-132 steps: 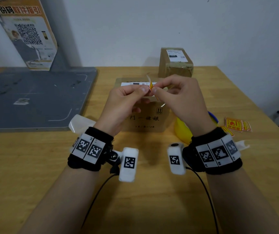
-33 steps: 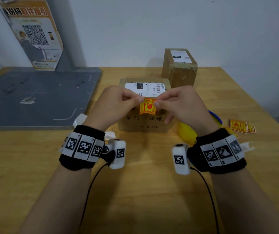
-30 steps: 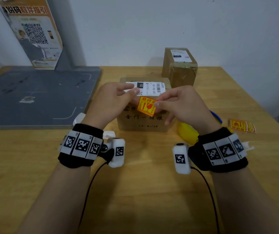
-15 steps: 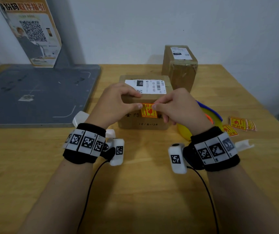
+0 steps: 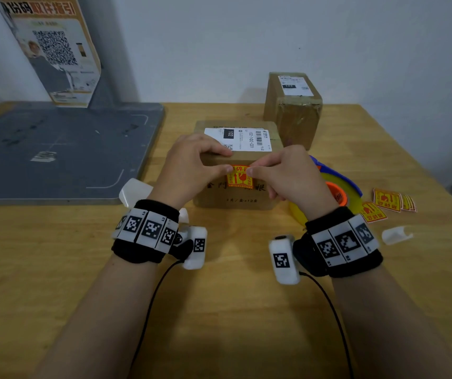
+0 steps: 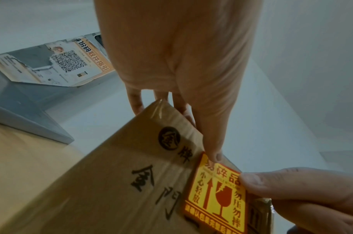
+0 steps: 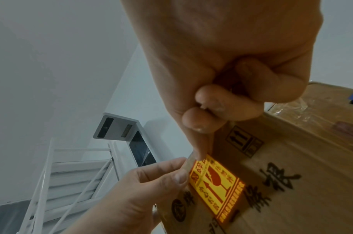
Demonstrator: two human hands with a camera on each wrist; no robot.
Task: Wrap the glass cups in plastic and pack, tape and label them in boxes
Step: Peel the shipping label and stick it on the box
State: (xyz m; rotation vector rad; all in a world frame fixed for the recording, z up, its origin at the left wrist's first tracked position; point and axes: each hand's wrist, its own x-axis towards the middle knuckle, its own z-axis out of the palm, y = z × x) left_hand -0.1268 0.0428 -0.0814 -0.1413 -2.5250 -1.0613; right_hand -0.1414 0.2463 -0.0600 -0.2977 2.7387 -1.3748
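A taped cardboard box (image 5: 214, 198) stands mid-table with a white shipping label (image 5: 246, 139) on top. A yellow-and-red fragile sticker (image 5: 239, 179) lies on its front face just under the top edge. My left hand (image 5: 192, 165) rests its fingers on the box top while its straight thumb (image 6: 207, 126) presses the sticker's upper left corner. My right hand (image 5: 282, 173) pinches the sticker's (image 6: 217, 194) upper right corner with thumb and forefinger, its other fingers (image 7: 221, 107) curled. No glass cups are in view.
A second taped box (image 5: 293, 108) stands behind on the right. A yellow and blue tape dispenser (image 5: 339, 192) lies beside my right wrist, with spare stickers (image 5: 386, 201) and white backing scraps (image 5: 395, 235) further right. A grey platform (image 5: 55, 149) fills the table's left.
The sticker, held in the air between both hands earlier, has come down onto the box's front face. My left hand let go of it and settled on the box top.
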